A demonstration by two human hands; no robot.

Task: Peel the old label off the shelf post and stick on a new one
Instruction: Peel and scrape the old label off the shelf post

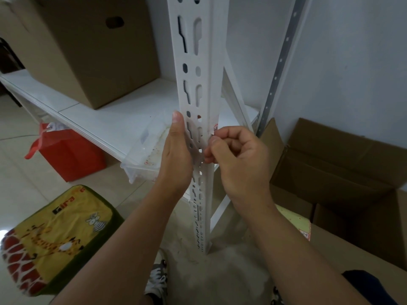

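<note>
Label (215, 128) remnant on shelf post (199, 84), frame centre, peel step underway; right hand (234, 155) fingers curled, pinching at its edge, left hand (176, 150) flat, bracing post; next needs steady pull off

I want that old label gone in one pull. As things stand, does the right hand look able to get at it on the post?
Probably yes. The right hand is at the shelf post's outer edge, fingers curled by the old label, with nothing between. The left hand lies flat on the opposite face, clear of it.
</note>
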